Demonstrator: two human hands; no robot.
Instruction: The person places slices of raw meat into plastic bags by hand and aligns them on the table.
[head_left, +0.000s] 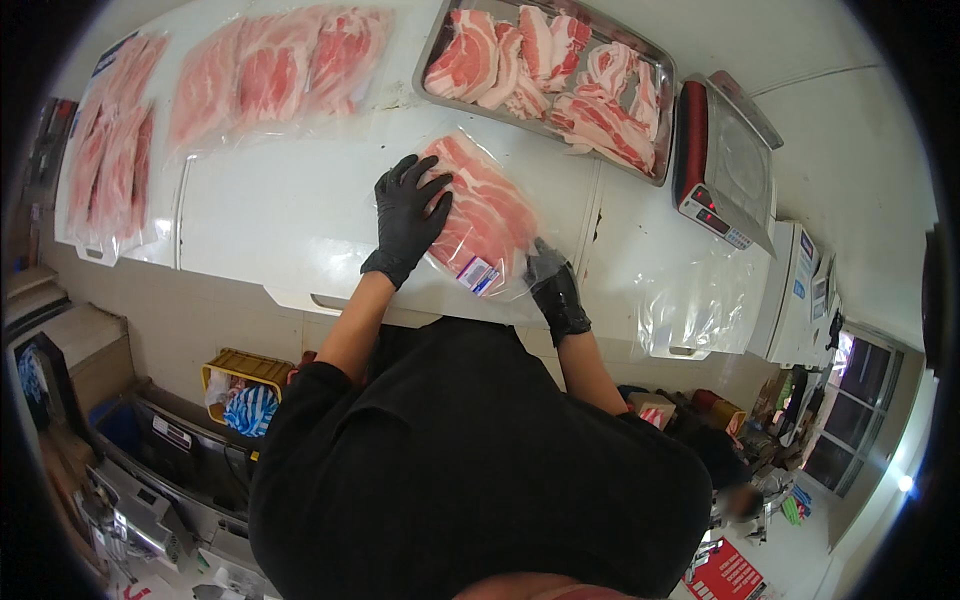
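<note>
A clear plastic bag of sliced raw meat (487, 206) lies flat on the white worktop before me, with a printed label near its lower edge. Gloved in black, my left hand (411, 210) rests on the bag's left side, fingers spread over the plastic. My right hand (555, 289), also in a black glove, is at the bag's lower right corner; its fingers seem closed on the loose plastic there. Above the bag to the right, a steel tray (487, 109) holds several portions of sliced meat.
More bagged meat (274, 67) lies at the upper left, with further bags (112, 157) at the far left. A red digital scale (694, 142) stands right of the tray. Clear plastic bags (694, 300) lie at the right. A yellow crate (247, 361) is below the worktop.
</note>
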